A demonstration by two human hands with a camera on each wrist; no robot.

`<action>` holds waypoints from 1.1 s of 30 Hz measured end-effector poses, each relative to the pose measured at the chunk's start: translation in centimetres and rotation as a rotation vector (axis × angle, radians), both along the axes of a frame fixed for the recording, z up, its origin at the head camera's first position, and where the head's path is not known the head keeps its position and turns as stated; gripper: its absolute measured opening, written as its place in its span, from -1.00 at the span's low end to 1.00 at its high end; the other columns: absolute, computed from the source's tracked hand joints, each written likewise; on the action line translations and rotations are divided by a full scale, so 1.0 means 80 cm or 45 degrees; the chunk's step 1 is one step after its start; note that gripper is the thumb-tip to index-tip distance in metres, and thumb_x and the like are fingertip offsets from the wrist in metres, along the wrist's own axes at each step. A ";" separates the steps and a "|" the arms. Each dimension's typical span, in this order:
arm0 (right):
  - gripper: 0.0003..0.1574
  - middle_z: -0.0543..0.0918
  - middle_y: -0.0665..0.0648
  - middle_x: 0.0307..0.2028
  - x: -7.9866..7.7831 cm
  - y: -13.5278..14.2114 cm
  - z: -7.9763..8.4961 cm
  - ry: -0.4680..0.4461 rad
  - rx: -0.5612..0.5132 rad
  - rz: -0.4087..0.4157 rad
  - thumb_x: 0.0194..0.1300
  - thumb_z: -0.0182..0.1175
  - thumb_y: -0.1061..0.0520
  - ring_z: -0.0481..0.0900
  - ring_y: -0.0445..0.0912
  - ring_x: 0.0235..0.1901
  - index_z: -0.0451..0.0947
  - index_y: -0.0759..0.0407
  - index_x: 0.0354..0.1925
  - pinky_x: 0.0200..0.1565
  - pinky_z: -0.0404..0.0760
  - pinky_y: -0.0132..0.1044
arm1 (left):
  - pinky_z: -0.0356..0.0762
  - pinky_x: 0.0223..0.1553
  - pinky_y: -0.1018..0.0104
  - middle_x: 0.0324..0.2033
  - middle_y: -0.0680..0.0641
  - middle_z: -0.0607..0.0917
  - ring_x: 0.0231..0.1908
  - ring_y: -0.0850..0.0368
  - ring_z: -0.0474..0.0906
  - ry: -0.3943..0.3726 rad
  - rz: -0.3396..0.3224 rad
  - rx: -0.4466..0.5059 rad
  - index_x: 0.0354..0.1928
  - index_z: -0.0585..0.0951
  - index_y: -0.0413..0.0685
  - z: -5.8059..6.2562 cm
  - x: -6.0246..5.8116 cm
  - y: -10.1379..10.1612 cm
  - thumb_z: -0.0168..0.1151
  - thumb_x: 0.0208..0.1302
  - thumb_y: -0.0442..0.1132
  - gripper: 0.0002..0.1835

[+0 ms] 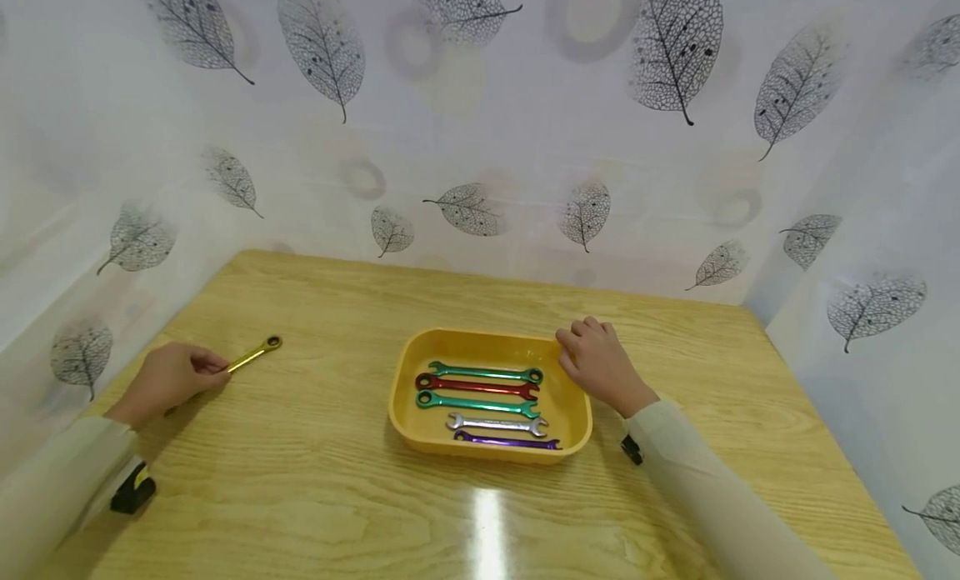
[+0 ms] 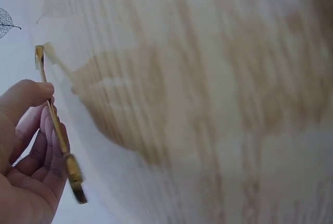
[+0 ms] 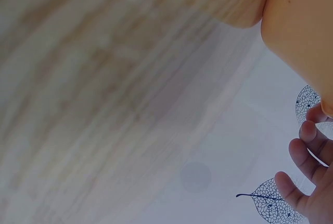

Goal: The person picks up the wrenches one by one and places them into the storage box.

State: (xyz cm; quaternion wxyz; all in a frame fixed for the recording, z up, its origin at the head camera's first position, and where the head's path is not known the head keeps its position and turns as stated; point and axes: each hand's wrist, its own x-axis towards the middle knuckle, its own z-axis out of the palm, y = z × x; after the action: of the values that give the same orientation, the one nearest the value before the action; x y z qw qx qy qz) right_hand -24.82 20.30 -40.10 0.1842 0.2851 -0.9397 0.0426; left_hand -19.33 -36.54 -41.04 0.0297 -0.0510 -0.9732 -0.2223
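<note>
At the table's left side, my left hand (image 1: 176,376) pinches a gold combination wrench (image 1: 253,357) by one end. The wrench's ring end points away to the right. In the left wrist view, thumb and fingers grip the wrench (image 2: 58,127) near its middle, above the tabletop. A yellow plastic tray (image 1: 480,344) sits right of centre. My right hand (image 1: 600,367) holds its far right corner at the rim. Inside lie a green wrench (image 1: 483,372), a red wrench (image 1: 476,387), another green wrench (image 1: 476,405), a silver open-end wrench (image 1: 498,425) and a purple wrench (image 1: 506,441), roughly parallel.
The wood-grain table (image 1: 330,480) runs back to a pale leaf-printed curtain (image 1: 510,130), which also hangs along both sides. Bare tabletop lies between the left hand and the tray. A strip of light reflects at the front.
</note>
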 end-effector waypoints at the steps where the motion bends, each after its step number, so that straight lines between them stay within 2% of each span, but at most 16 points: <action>1: -0.91 0.39 0.06 -0.51 0.000 0.000 0.000 -0.001 0.000 0.000 0.27 0.02 0.16 0.28 -0.02 -0.40 0.47 0.10 -0.32 -0.23 0.29 -0.11 | 0.43 -0.48 0.42 -0.52 -0.07 0.71 -0.58 0.46 0.45 0.003 -0.002 0.002 -0.33 0.69 -0.32 0.001 0.000 0.000 0.34 0.07 -0.26 -0.78; 5: -0.90 0.40 0.06 -0.50 0.001 0.000 0.000 -0.005 0.003 -0.005 0.27 0.02 0.16 0.28 -0.02 -0.40 0.48 0.11 -0.31 -0.23 0.29 -0.11 | 0.45 -0.48 0.41 -0.52 -0.08 0.71 -0.57 0.42 0.47 0.019 -0.011 -0.009 -0.33 0.69 -0.31 0.002 -0.002 0.002 0.30 0.10 -0.28 -0.81; 10: -0.90 0.40 0.06 -0.50 0.001 0.000 0.000 -0.003 0.007 -0.003 0.27 0.01 0.16 0.28 -0.02 -0.40 0.48 0.10 -0.30 -0.23 0.29 -0.12 | 0.51 -0.44 0.22 -0.52 -0.08 0.70 -0.55 0.26 0.52 0.020 -0.017 -0.042 -0.36 0.69 -0.28 -0.002 -0.005 0.001 0.29 0.12 -0.28 -0.84; 19: -0.90 0.38 0.07 -0.51 0.000 0.001 0.001 0.009 0.004 0.008 0.27 -0.01 0.17 0.27 -0.02 -0.41 0.46 0.11 -0.32 -0.24 0.27 -0.12 | 0.55 -0.39 0.16 -0.46 -0.09 0.73 -0.53 0.29 0.55 0.007 -0.053 -0.042 -0.26 0.69 -0.30 -0.007 -0.005 0.001 0.39 0.04 -0.10 -0.64; 26: -0.89 0.39 0.07 -0.51 -0.001 0.001 0.001 0.007 0.008 0.011 0.28 -0.02 0.18 0.28 -0.01 -0.41 0.46 0.11 -0.33 -0.24 0.28 -0.11 | 0.54 -0.27 -0.06 -0.38 -0.23 0.74 -0.37 -0.12 0.65 0.005 -0.054 -0.039 -0.24 0.70 -0.31 -0.007 0.002 0.003 0.38 0.05 -0.16 -0.67; 33: -0.90 0.39 0.06 -0.52 -0.001 0.001 0.000 0.017 0.009 0.017 0.27 0.00 0.18 0.27 -0.02 -0.42 0.46 0.11 -0.33 -0.26 0.26 -0.13 | 0.53 -0.24 -0.10 -0.34 -0.28 0.72 -0.33 -0.21 0.62 0.024 -0.064 -0.046 -0.21 0.69 -0.31 -0.005 0.007 0.010 0.33 0.09 -0.23 -0.72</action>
State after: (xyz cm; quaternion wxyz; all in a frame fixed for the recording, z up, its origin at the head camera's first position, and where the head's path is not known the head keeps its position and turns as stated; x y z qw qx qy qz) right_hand -24.90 20.34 -40.08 0.1892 0.2921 -0.9367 0.0387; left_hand -18.75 -35.77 -41.42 0.0323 -0.0782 -0.9751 -0.2050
